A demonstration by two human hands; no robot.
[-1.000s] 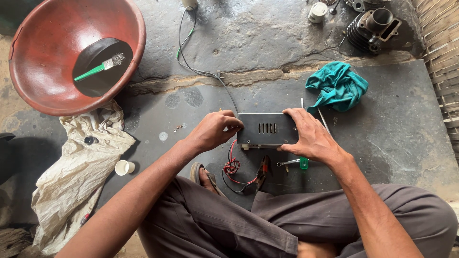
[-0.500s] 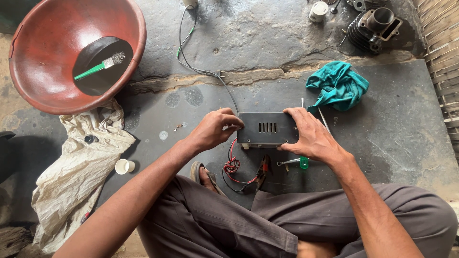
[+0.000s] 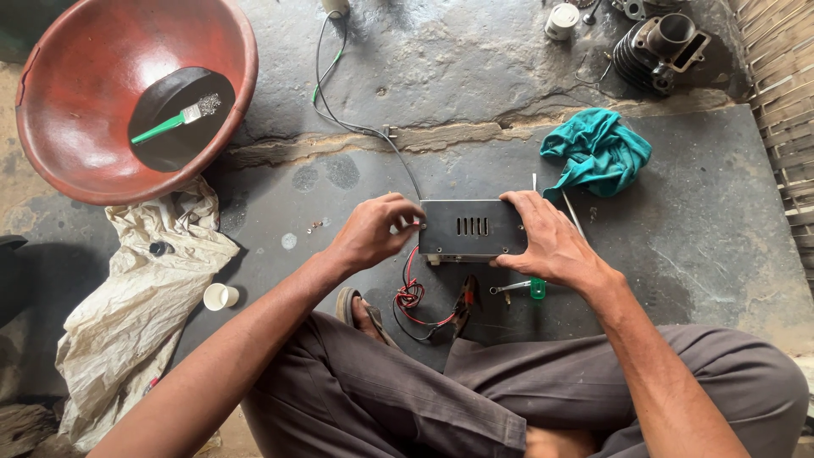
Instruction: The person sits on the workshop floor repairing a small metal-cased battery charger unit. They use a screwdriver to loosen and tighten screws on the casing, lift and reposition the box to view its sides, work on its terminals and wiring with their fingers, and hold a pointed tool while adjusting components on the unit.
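I see a red basin [image 3: 127, 93] at ten o'clock and a teal rag [image 3: 596, 153] at two, both well clear. Dead centre on the floor sits the grey metal box [image 3: 471, 229]: rigid, probably fairly heavy, best gripped by its short ends. My right hand [image 3: 551, 246] clasps its right end; my left hand [image 3: 373, 233] pinches at its left edge. Red wires [image 3: 410, 293] trail below.

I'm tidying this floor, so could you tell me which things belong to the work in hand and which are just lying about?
In hand:
- grey metal box, held by left hand and right hand
- red wires

Lying about:
- teal rag
- red basin
- engine cylinder
- white sack
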